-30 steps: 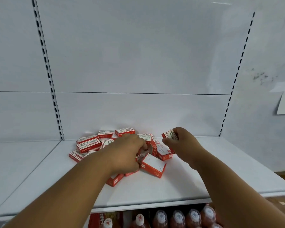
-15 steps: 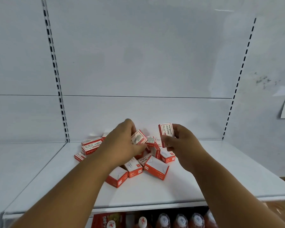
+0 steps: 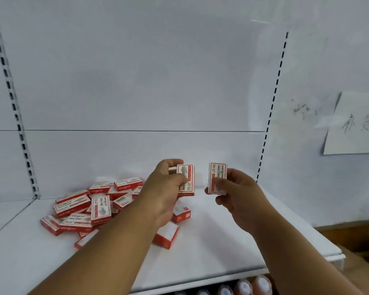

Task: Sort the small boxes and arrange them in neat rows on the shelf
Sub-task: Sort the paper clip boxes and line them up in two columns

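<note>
A jumbled pile of small red-and-white boxes (image 3: 87, 207) lies on the white shelf (image 3: 222, 252), left of centre. My left hand (image 3: 164, 188) holds one small box (image 3: 186, 179) upright above the shelf, thumb across its face. My right hand (image 3: 239, 192) pinches a second small box (image 3: 217, 177) upright, a short gap to the right of the first. Two more boxes (image 3: 166, 236) lie on the shelf under my left forearm, partly hidden.
The shelf's white back panel (image 3: 136, 92) has slotted uprights at left (image 3: 15, 116) and right (image 3: 271, 111). A paper note (image 3: 356, 126) hangs on the right wall. Bottle caps (image 3: 243, 287) show on the level below the shelf's front edge.
Both hands have risen from the pile, each with a box. The left hand picked a box out of the pile and turned it upright beside the right hand's box. The view shifted right.
</note>
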Action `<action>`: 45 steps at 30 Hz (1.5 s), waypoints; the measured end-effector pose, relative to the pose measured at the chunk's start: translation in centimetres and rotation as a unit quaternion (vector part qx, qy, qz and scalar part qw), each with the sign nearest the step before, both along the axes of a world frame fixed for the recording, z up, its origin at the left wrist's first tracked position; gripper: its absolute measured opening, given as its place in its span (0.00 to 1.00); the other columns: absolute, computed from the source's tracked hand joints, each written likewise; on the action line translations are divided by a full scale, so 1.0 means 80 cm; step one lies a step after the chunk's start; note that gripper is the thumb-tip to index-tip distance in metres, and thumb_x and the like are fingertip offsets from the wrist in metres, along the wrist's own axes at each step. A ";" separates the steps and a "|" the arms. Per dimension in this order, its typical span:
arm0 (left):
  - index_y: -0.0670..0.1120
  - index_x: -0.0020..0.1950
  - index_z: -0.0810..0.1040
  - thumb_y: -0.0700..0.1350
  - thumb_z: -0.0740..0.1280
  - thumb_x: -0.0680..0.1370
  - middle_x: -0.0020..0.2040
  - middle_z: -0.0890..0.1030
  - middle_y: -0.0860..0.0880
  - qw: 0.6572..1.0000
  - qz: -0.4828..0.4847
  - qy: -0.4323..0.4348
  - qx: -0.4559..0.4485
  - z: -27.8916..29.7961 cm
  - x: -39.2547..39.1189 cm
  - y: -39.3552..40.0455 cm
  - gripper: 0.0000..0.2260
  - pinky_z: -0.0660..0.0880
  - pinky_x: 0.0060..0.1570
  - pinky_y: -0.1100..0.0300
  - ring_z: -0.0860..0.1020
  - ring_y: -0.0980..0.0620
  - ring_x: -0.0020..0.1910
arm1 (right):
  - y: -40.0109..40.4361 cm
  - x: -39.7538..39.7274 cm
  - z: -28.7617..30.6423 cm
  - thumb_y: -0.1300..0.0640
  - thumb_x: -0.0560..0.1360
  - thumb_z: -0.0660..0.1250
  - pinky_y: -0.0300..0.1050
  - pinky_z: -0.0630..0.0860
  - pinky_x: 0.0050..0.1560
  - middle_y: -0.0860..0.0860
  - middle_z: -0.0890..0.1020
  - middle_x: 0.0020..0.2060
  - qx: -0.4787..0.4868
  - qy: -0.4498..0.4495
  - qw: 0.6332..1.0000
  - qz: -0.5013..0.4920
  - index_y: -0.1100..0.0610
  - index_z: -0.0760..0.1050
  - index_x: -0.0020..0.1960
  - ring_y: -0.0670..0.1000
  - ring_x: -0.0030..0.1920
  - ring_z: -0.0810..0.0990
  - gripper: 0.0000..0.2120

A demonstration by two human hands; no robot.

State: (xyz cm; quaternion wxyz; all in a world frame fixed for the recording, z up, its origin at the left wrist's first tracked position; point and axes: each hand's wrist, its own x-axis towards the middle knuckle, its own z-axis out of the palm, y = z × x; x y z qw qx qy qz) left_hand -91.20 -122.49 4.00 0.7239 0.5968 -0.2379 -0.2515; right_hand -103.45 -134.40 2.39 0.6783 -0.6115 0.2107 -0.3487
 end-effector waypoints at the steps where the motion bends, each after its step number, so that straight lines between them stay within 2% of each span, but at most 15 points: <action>1: 0.53 0.56 0.77 0.33 0.66 0.77 0.53 0.82 0.47 0.999 0.000 -0.033 0.018 -0.001 -0.005 -0.014 0.16 0.81 0.48 0.52 0.83 0.48 0.48 | -0.014 -0.009 -0.002 0.69 0.78 0.62 0.45 0.75 0.36 0.59 0.84 0.44 -0.008 0.017 1.000 -0.013 0.61 0.78 0.55 0.56 0.42 0.83 0.10; 6: 0.54 0.56 0.76 0.37 0.71 0.75 0.51 0.81 0.55 0.962 -0.004 -0.244 0.122 -0.009 -0.038 -0.099 0.15 0.75 0.32 0.67 0.82 0.55 0.44 | -0.109 -0.056 -0.014 0.71 0.75 0.60 0.52 0.82 0.49 0.60 0.84 0.44 -0.028 0.124 0.989 -0.080 0.62 0.80 0.54 0.59 0.43 0.84 0.13; 8: 0.53 0.55 0.75 0.38 0.72 0.74 0.50 0.80 0.55 0.945 -0.010 -0.287 0.154 -0.014 -0.052 -0.138 0.15 0.76 0.33 0.65 0.81 0.55 0.45 | -0.149 -0.073 -0.016 0.68 0.73 0.64 0.45 0.77 0.41 0.57 0.85 0.41 -0.085 0.198 0.970 -0.115 0.57 0.82 0.50 0.54 0.36 0.81 0.12; 10: 0.53 0.55 0.75 0.38 0.72 0.74 0.51 0.80 0.54 0.920 -0.014 -0.332 0.209 -0.020 -0.064 -0.178 0.15 0.80 0.40 0.59 0.80 0.54 0.47 | -0.184 -0.082 -0.017 0.65 0.73 0.67 0.39 0.70 0.31 0.54 0.85 0.39 -0.136 0.247 0.949 -0.142 0.54 0.81 0.49 0.46 0.28 0.77 0.09; 12: 0.52 0.57 0.75 0.38 0.70 0.74 0.53 0.80 0.52 0.899 -0.023 -0.352 0.260 -0.029 -0.072 -0.216 0.15 0.81 0.48 0.54 0.81 0.51 0.49 | -0.218 -0.083 -0.021 0.62 0.74 0.68 0.38 0.68 0.27 0.51 0.84 0.40 -0.178 0.268 0.935 -0.148 0.53 0.77 0.51 0.44 0.29 0.79 0.08; 15: 0.50 0.58 0.74 0.35 0.66 0.74 0.55 0.79 0.48 0.899 -0.028 -0.314 0.305 -0.042 -0.076 -0.259 0.15 0.82 0.43 0.53 0.82 0.48 0.47 | -0.253 -0.072 -0.025 0.57 0.73 0.71 0.39 0.70 0.32 0.48 0.82 0.42 -0.263 0.324 0.900 -0.122 0.53 0.75 0.50 0.47 0.39 0.81 0.08; 17: 0.49 0.60 0.75 0.36 0.65 0.75 0.56 0.79 0.47 0.891 -0.013 -0.310 0.330 -0.053 -0.074 -0.276 0.15 0.82 0.46 0.52 0.81 0.46 0.50 | -0.265 -0.064 -0.027 0.56 0.73 0.71 0.40 0.72 0.36 0.50 0.81 0.43 -0.336 0.376 0.858 -0.095 0.54 0.76 0.49 0.48 0.40 0.79 0.07; 20: 0.49 0.63 0.76 0.44 0.67 0.75 0.59 0.79 0.48 0.809 0.028 -0.415 0.415 -0.063 -0.065 -0.291 0.16 0.76 0.56 0.54 0.78 0.46 0.57 | -0.279 -0.050 -0.033 0.57 0.74 0.67 0.43 0.75 0.45 0.53 0.81 0.48 -0.444 0.437 0.780 -0.053 0.57 0.77 0.51 0.54 0.49 0.79 0.07; 22: 0.49 0.62 0.76 0.49 0.68 0.75 0.59 0.78 0.47 0.737 0.069 -0.488 0.463 -0.064 -0.066 -0.294 0.16 0.75 0.57 0.53 0.76 0.45 0.59 | -0.284 -0.045 -0.035 0.59 0.74 0.65 0.44 0.73 0.45 0.54 0.80 0.50 -0.479 0.452 0.751 -0.042 0.57 0.75 0.51 0.56 0.51 0.78 0.07; 23: 0.50 0.62 0.76 0.50 0.68 0.75 0.59 0.78 0.47 0.717 0.089 -0.504 0.473 -0.064 -0.068 -0.294 0.16 0.74 0.57 0.53 0.75 0.45 0.59 | -0.284 -0.044 -0.034 0.60 0.73 0.64 0.44 0.72 0.45 0.55 0.79 0.51 -0.492 0.449 0.744 -0.040 0.56 0.74 0.51 0.56 0.52 0.78 0.07; 25: 0.49 0.60 0.76 0.50 0.68 0.75 0.57 0.77 0.47 0.718 0.111 -0.501 0.469 -0.066 -0.074 -0.292 0.14 0.75 0.55 0.53 0.76 0.45 0.58 | -0.282 -0.046 -0.034 0.60 0.74 0.64 0.46 0.73 0.47 0.54 0.77 0.53 -0.511 0.431 0.743 -0.039 0.56 0.73 0.54 0.57 0.53 0.77 0.09; 30: 0.51 0.56 0.76 0.50 0.69 0.74 0.54 0.79 0.51 0.776 0.127 -0.461 0.411 -0.060 -0.079 -0.262 0.12 0.75 0.51 0.57 0.78 0.49 0.54 | -0.267 -0.045 -0.022 0.54 0.77 0.65 0.49 0.76 0.53 0.54 0.75 0.54 -0.525 0.367 0.767 -0.046 0.56 0.74 0.58 0.56 0.55 0.76 0.11; 39: 0.53 0.51 0.78 0.42 0.65 0.74 0.49 0.80 0.54 0.778 0.186 -0.451 0.395 -0.031 -0.069 -0.090 0.09 0.78 0.48 0.55 0.78 0.51 0.47 | -0.128 0.005 0.013 0.49 0.79 0.62 0.45 0.75 0.47 0.51 0.80 0.47 -0.572 0.269 0.775 -0.004 0.54 0.76 0.50 0.53 0.48 0.78 0.09; 43: 0.54 0.49 0.79 0.40 0.65 0.74 0.48 0.81 0.54 0.776 0.185 -0.458 0.392 -0.028 -0.051 -0.009 0.10 0.75 0.43 0.58 0.78 0.53 0.45 | -0.046 0.023 0.013 0.53 0.79 0.62 0.46 0.77 0.46 0.50 0.81 0.43 -0.566 0.225 0.793 0.018 0.55 0.77 0.48 0.52 0.46 0.78 0.08; 45: 0.55 0.48 0.79 0.42 0.65 0.74 0.48 0.81 0.54 0.767 0.181 -0.469 0.398 -0.025 -0.042 0.029 0.08 0.75 0.45 0.56 0.78 0.52 0.47 | -0.008 0.030 0.008 0.56 0.78 0.62 0.47 0.78 0.46 0.50 0.81 0.43 -0.561 0.212 0.800 0.022 0.55 0.77 0.47 0.52 0.45 0.79 0.06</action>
